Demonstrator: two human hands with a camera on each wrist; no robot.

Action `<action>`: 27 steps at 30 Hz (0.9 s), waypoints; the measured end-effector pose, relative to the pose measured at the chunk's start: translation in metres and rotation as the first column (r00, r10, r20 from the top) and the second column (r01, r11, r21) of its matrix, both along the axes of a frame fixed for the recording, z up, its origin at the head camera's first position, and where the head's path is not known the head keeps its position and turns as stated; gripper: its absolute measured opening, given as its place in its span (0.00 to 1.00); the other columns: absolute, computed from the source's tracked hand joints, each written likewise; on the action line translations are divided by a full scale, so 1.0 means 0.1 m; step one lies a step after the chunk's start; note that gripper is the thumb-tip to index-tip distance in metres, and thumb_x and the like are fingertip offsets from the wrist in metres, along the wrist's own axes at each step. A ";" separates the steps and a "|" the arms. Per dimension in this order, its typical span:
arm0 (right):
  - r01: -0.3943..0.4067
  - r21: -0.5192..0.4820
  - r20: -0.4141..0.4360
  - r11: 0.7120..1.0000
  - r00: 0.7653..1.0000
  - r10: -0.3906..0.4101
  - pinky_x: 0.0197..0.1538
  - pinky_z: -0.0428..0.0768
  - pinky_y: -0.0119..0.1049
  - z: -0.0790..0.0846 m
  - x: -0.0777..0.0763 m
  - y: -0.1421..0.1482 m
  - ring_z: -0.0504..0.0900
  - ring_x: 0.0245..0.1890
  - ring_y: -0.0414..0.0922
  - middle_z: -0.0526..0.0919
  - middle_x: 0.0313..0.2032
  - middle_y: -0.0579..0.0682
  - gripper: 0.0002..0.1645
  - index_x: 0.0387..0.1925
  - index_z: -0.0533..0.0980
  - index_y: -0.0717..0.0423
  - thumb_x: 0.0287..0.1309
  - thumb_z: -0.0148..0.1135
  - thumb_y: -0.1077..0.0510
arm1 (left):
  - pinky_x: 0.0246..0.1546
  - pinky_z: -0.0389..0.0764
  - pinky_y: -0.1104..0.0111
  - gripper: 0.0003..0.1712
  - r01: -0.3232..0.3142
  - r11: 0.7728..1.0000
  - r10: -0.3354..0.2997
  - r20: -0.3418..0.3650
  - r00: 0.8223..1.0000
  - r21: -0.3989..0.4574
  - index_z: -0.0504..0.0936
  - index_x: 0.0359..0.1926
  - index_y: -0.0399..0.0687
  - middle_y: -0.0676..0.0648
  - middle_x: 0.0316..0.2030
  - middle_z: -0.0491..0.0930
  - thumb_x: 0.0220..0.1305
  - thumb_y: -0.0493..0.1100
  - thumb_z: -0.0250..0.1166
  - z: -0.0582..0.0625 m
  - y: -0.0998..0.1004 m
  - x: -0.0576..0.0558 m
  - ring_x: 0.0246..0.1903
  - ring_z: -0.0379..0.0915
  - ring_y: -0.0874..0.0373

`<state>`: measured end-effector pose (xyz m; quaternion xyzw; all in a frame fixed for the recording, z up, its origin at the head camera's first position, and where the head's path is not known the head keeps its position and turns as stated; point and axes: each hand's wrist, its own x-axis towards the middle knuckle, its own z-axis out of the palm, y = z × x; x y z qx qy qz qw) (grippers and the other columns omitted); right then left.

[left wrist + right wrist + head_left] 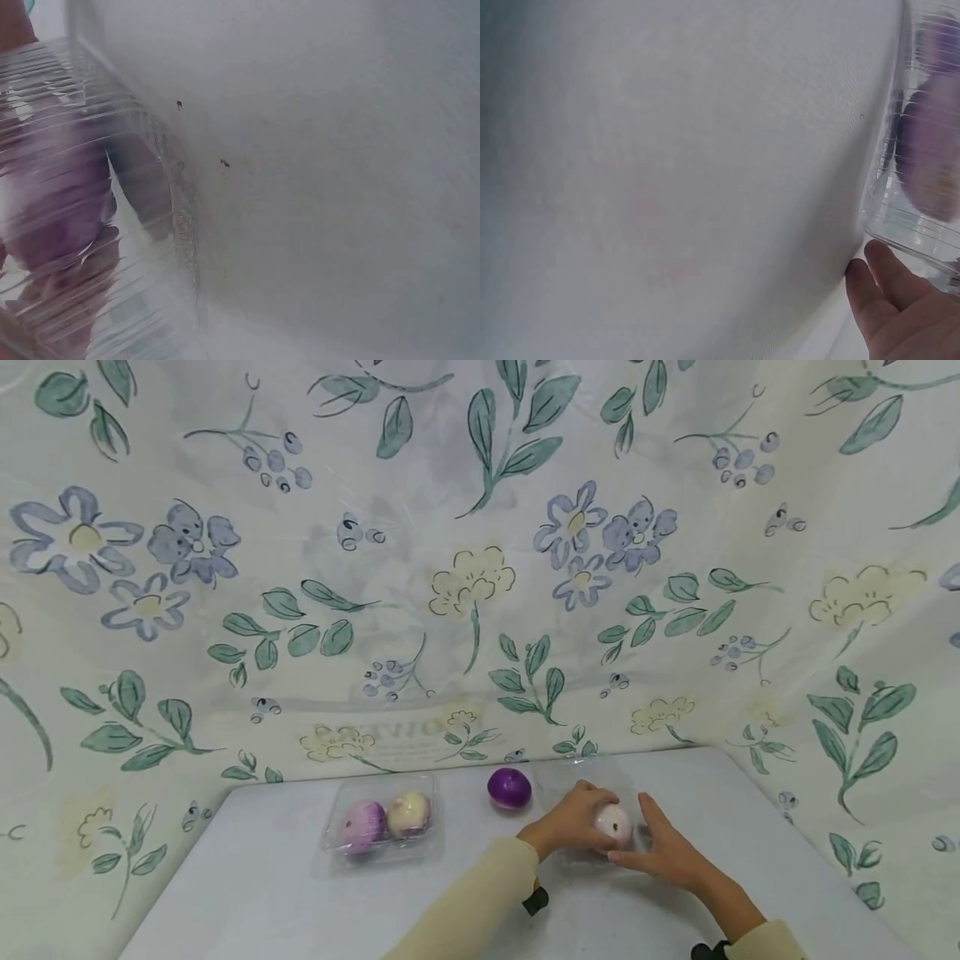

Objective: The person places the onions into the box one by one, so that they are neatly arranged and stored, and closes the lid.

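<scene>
At the right of the table in the head view, my left hand [573,820] grips a pale pink onion [613,825] at a clear plastic box [558,777]. Through the box's ridged wall, the left wrist view shows the purplish onion [56,187] with fingers around it. My right hand [667,852] is on the box's right side, thumb by the onion's lower edge and other fingers spread apart. In the right wrist view its fairly straight fingers [892,277] lie at a corner of the box, and purple shapes show through the plastic.
A second clear plastic box [381,785] stands on the left of the white table [255,868], holding a purple-pink onion [364,823] and a pale yellow onion [408,814]. Between the boxes lies a deep purple onion [509,788]. A flowered cloth [405,610] hangs behind the table.
</scene>
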<state>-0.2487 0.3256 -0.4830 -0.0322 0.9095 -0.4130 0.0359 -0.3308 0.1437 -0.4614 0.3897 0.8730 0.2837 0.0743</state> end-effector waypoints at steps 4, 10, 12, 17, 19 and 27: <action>-0.003 0.005 -0.006 1.000 1.000 0.003 0.72 0.50 0.67 0.00 0.01 0.01 0.47 0.74 0.71 0.33 0.76 0.72 0.73 0.75 0.32 0.70 0.53 0.71 0.38 | 0.51 0.78 0.69 0.36 -0.019 1.000 0.019 0.037 0.999 0.007 0.77 0.61 0.54 0.50 0.54 0.75 0.51 0.48 0.78 -0.03 0.02 0.01 0.50 0.72 0.63; -0.013 0.000 -0.015 1.000 1.000 0.013 0.71 0.53 0.67 0.00 0.01 0.01 0.51 0.73 0.72 0.33 0.76 0.72 0.72 0.75 0.32 0.70 0.54 0.70 0.39 | 0.56 0.76 0.71 0.35 -0.001 0.999 -0.002 0.042 0.999 0.054 0.75 0.62 0.51 0.52 0.58 0.79 0.53 0.45 0.77 -0.05 0.02 0.01 0.55 0.74 0.63; -0.021 -0.013 -0.018 1.000 1.000 0.021 0.71 0.53 0.67 -0.01 0.01 0.00 0.50 0.73 0.72 0.32 0.76 0.71 0.72 0.75 0.32 0.69 0.55 0.70 0.39 | 0.57 0.76 0.71 0.33 0.003 0.998 -0.005 0.043 0.999 0.055 0.76 0.61 0.51 0.52 0.59 0.79 0.54 0.44 0.77 -0.06 0.01 0.01 0.56 0.74 0.63; -0.029 -0.014 -0.028 0.999 0.999 0.029 0.72 0.52 0.67 -0.02 0.00 0.00 0.49 0.73 0.72 0.32 0.76 0.72 0.72 0.75 0.32 0.70 0.55 0.70 0.40 | 0.59 0.74 0.72 0.38 0.024 0.999 -0.026 0.031 0.999 0.039 0.75 0.65 0.49 0.51 0.63 0.77 0.53 0.45 0.76 -0.07 0.01 0.01 0.60 0.73 0.62; -0.028 -0.010 -0.030 1.000 0.999 0.027 0.72 0.52 0.67 -0.03 0.02 0.01 0.49 0.73 0.72 0.32 0.75 0.73 0.72 0.75 0.32 0.71 0.55 0.70 0.40 | 0.59 0.74 0.74 0.40 0.049 0.998 -0.050 0.026 0.998 0.034 0.73 0.67 0.48 0.51 0.64 0.76 0.53 0.45 0.76 -0.08 0.02 0.02 0.61 0.73 0.62; -0.049 -0.003 0.003 0.999 0.999 0.049 0.71 0.53 0.67 -0.01 0.04 0.02 0.49 0.72 0.73 0.31 0.75 0.74 0.72 0.74 0.31 0.72 0.55 0.70 0.42 | 0.55 0.77 0.74 0.42 0.012 0.999 -0.015 0.065 0.998 0.048 0.71 0.67 0.53 0.55 0.62 0.76 0.52 0.48 0.77 -0.08 -0.01 0.03 0.56 0.74 0.66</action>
